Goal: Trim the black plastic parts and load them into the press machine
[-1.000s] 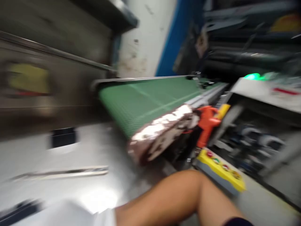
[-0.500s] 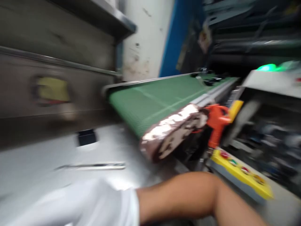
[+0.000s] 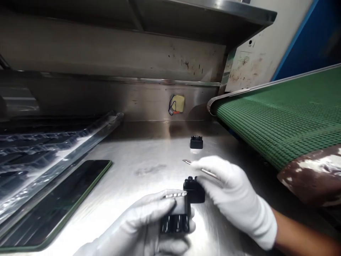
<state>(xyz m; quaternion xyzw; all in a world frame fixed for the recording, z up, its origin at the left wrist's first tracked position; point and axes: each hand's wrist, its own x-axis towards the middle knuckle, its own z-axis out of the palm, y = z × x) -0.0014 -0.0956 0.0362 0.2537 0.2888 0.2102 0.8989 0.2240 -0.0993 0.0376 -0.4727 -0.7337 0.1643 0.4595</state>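
My left hand (image 3: 149, 217), in a white glove, holds a black plastic part (image 3: 176, 215) with a row of small teeth on its upper edge and rounded posts below. My right hand (image 3: 229, 188), also gloved, grips a thin metal knife (image 3: 210, 173) whose pointed tip faces left. Its fingertips are at a second black block (image 3: 195, 192) just behind the first part; whether they grip it, I cannot tell. Farther back, another black block (image 3: 196, 142) stands on the metal table (image 3: 128, 156).
A phone (image 3: 61, 202) with a green edge lies at the left beside clear trays (image 3: 53, 153) of dark parts. On the right, a green conveyor belt (image 3: 287, 113) slopes over the table. Above hangs a metal shelf (image 3: 186, 21). A yellow pad (image 3: 178, 103) is on the back wall.
The view has swung left from the conveyor to the table. Both gloved hands now show, one with a black part and the other with the knife, which earlier lay on the table.
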